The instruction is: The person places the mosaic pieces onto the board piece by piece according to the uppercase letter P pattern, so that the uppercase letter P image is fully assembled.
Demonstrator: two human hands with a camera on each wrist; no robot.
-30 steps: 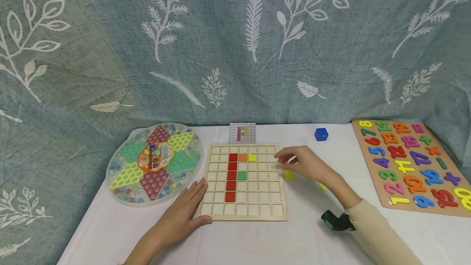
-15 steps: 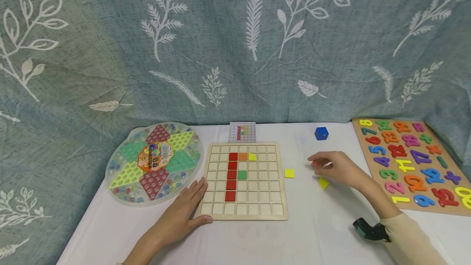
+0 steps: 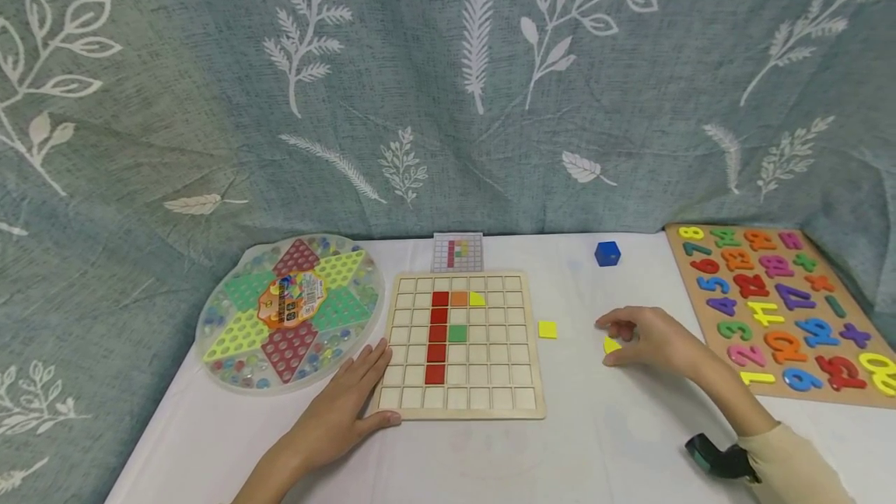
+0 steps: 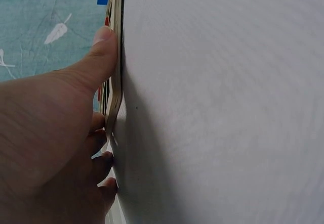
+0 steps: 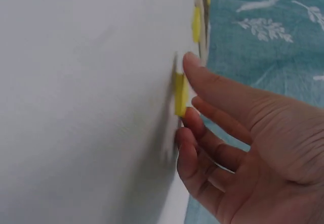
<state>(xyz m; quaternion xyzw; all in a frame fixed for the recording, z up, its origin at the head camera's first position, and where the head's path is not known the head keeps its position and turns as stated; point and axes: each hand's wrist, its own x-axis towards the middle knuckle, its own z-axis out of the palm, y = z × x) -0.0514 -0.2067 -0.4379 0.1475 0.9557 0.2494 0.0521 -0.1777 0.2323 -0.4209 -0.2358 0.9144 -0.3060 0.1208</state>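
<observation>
In the head view, a wooden grid board (image 3: 491, 395) lies on the table. It holds a column of red squares (image 3: 437, 353), an orange square (image 3: 459, 299), a yellow quarter-round piece (image 3: 477, 299) and a green square (image 3: 458, 334). My left hand (image 3: 332, 411) rests at the board's lower left corner, its thumb along the front edge. To the right, my right hand (image 3: 651, 341) is low over the table, thumb and fingers on either side of a loose yellow piece (image 5: 180, 93). A gap shows beside the thumb; no firm pinch is visible. A yellow square (image 3: 547, 330) lies between board and hand.
Behind the board lies a small pattern card (image 3: 458, 253). A round Chinese checkers set (image 3: 290, 313) is at left. A blue cube (image 3: 607, 253) stands at the back right, near a number puzzle board (image 3: 777, 309). A patterned curtain (image 3: 420, 99) hangs behind.
My right hand has moved right, away from the board's right edge, and come down around the loose yellow piece. The left hand has stayed at the board.
</observation>
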